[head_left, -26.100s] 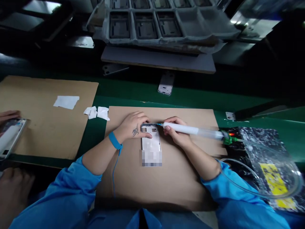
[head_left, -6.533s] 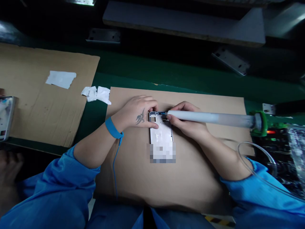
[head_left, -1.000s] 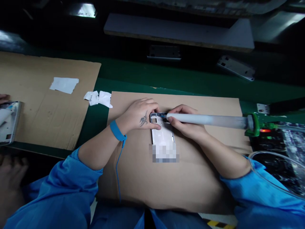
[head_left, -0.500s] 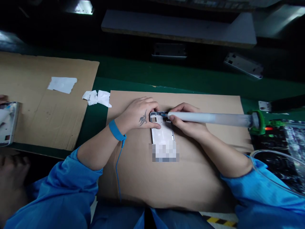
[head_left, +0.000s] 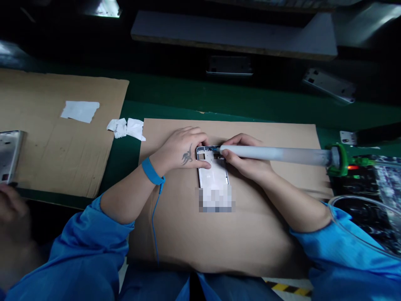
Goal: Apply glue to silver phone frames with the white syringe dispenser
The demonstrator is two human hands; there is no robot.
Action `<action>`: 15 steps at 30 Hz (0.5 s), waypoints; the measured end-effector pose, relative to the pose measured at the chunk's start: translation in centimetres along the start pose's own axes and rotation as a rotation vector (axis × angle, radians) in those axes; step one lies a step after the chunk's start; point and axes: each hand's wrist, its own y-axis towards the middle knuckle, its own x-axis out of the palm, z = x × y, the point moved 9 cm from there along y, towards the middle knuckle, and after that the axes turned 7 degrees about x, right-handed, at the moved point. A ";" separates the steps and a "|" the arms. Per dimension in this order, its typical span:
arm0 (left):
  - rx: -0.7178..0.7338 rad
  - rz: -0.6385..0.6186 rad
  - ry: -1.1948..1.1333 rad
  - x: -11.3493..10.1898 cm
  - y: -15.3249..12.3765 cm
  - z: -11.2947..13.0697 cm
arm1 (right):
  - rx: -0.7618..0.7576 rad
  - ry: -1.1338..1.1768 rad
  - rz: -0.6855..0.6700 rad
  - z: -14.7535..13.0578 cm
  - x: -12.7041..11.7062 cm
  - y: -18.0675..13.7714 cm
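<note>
Green bench (head_left: 219,112), cardboard sheet (head_left: 260,238) down: L hand (head_left: 180,151), grip open and flat, pins metal phone frame (head_left: 212,175) right under its fingertips; R hand (head_left: 246,162), tight on big syringe (head_left: 272,155), sets tip at frame's top edge. Steady, low angle, nice control.

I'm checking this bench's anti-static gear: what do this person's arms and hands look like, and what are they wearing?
The left sleeve and right sleeve are bright blue. The left hand and right hand are bare, without gloves. A blue anti-static wrist strap circles the left wrist, with a thin blue cord trailing from it. The back of the left hand bears a dark tattoo.
</note>
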 end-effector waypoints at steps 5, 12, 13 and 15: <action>-0.006 -0.018 0.001 0.0 0.0 0.1 | 0.020 0.002 0.007 0.1 0.0 0.0; -0.028 -0.036 -0.008 -0.1 0.1 0.2 | 0.018 -0.011 0.004 0.0 0.0 0.0; -0.028 -0.038 -0.008 -0.1 0.1 0.2 | 0.015 -0.012 0.003 0.0 0.0 0.0; -0.031 -0.039 -0.006 -0.1 0.1 0.1 | 0.011 -0.014 0.005 0.1 0.0 0.1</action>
